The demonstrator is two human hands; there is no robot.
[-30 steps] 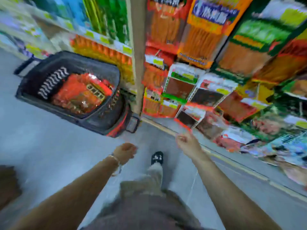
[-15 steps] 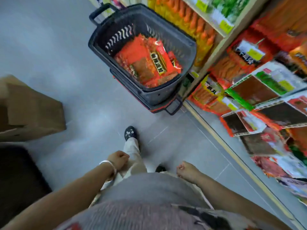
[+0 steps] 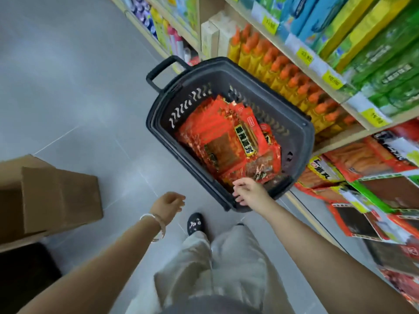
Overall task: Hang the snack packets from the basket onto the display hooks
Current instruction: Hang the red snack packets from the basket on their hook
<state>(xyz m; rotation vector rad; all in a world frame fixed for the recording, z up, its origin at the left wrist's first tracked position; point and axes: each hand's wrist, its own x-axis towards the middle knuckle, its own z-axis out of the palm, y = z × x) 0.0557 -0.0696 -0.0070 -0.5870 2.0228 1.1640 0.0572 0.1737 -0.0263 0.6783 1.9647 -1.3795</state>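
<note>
A dark grey basket [image 3: 303, 141] stands on the floor against the shelves, holding several red and orange snack packets [image 3: 229, 141] in a loose pile. My right hand [image 3: 249, 192] hovers over the basket's near rim with fingers spread, its fingertips at the nearest packet's edge, holding nothing. My left hand [image 3: 169, 202] hangs empty to the left of the basket, fingers loosely curled and apart, a bracelet on the wrist. Hanging snack packets on the display [image 3: 371, 196] fill the lower right; the hooks themselves are hidden behind them.
Shelves with orange-capped bottles [image 3: 292, 80] and green and blue boxes [image 3: 371, 41] run behind the basket. A brown cardboard box [image 3: 52, 196] sits on the grey floor at left. My legs and a dark shoe [image 3: 195, 223] are below the hands.
The view has swung from the display down to the basket. My right hand has reached forward from near my body to the basket's near rim, and both hands have opened.
</note>
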